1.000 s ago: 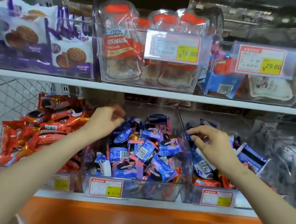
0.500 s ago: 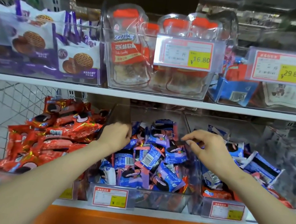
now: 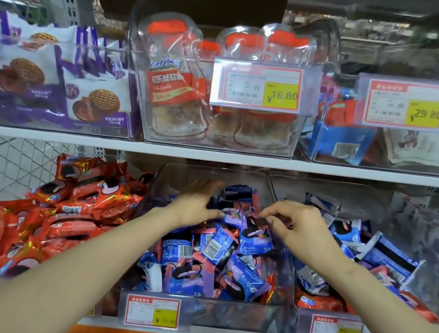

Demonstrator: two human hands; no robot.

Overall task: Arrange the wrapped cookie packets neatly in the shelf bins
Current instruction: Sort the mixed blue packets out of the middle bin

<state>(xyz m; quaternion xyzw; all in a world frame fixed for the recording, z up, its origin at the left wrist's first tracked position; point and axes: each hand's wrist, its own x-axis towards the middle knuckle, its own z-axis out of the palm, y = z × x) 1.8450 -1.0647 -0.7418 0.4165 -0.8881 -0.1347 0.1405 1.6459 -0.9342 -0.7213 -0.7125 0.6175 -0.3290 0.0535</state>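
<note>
cookie packets (image 3: 216,247) in blue and pink wrappers lie heaped every which way in the clear middle bin (image 3: 221,313), not yet in rows. left hand (image 3: 195,205) rests on the back of the heap, fingers fairly straight and close together, seemingly to steady the pile. right hand (image 3: 299,230) comes in from the right, thumb and forefinger pinching the edge of one top packet (image 3: 253,232), probably to lift and turn it flat. red packets (image 3: 68,202) fill the neighbouring bin on the left.
</note>
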